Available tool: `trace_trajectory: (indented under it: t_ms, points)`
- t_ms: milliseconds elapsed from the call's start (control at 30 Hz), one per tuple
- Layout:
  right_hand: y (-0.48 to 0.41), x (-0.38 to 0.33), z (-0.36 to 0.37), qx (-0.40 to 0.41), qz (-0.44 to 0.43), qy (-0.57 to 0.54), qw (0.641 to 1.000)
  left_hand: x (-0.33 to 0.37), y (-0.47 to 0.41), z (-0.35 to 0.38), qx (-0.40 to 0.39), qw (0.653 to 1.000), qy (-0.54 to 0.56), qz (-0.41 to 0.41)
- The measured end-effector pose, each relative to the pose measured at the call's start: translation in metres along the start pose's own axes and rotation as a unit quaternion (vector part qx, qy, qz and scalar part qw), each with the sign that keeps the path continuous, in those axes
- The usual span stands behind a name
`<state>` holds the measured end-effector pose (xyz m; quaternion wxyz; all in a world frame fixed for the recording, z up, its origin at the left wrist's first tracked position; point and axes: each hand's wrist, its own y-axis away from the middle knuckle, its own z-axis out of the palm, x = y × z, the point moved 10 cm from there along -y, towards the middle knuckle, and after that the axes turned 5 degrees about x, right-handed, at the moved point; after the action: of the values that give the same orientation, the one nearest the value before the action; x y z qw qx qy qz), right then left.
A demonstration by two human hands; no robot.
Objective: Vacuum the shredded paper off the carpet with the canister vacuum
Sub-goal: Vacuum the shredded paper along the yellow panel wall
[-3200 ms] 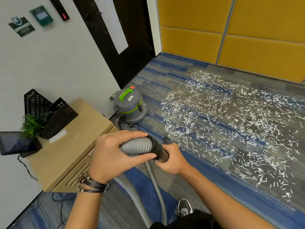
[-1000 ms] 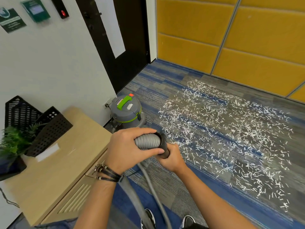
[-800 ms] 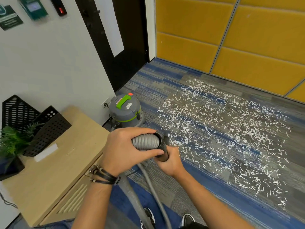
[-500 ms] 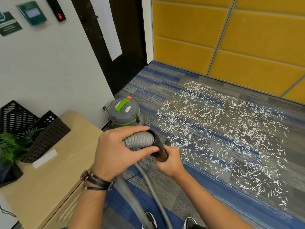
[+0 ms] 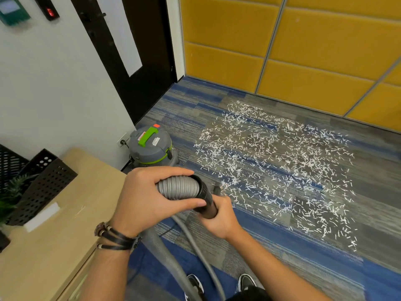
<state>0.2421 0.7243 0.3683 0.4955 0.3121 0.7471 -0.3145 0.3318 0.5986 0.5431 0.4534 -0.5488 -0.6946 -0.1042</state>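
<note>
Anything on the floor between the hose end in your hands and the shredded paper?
Nothing visible. The left hand and right hand grip the hose; only bare carpet lies between its black end and the shredded paper. The canister vacuum stands to the left by the wall, off that path.

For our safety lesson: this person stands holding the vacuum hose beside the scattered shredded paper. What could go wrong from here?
The hose loops down past the shoes, so a step forward could catch it and trip. The canister vacuum sits by the wall; reaching the far shredded paper may pull the hose taut and drag or tip it.
</note>
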Motion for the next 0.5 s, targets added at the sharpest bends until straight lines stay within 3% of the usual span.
trace_trajectory:
  t_ms: [267,500]
  points:
    - [0.019,-0.012,0.000,0.014,0.006,0.020,1.000,0.014,0.014,-0.014,0.013,0.996,-0.008,0.085]
    - [0.013,-0.021,0.018,0.003,0.002,0.036,0.999,0.000,0.026,-0.027,0.016,0.997,-0.031,0.074]
